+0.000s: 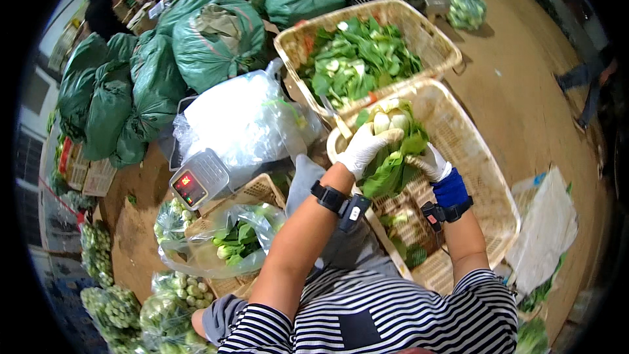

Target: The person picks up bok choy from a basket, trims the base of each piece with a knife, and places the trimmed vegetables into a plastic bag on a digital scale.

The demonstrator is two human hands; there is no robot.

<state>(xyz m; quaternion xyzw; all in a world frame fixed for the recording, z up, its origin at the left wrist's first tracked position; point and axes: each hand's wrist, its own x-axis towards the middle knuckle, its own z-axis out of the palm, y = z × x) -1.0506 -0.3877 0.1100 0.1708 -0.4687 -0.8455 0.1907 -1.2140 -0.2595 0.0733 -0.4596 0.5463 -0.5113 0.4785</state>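
White gloves cover both of my hands. My left hand (367, 147) is closed around a bunch of bok choy (386, 174), its pale stems pointing up and away and its green leaves hanging toward me. On the right side of the bunch, my right hand (432, 162) curls its fingers against the leaves; part of these fingers is hidden. Both hands are above the near yellowish plastic crate (488, 151), where a few loose leaves (414, 254) lie at the near end. A tool with a pale handle (342, 126), perhaps a knife, rests at the crates' left rims.
Beyond stands another crate (367, 13) full of bok choy leaves (360, 59). On my left are clear plastic bags (226, 121), a scale display (190, 187) and a bag of bok choy (239, 242). Green sacks (219, 36) stand behind. A person (593, 82) is far right.
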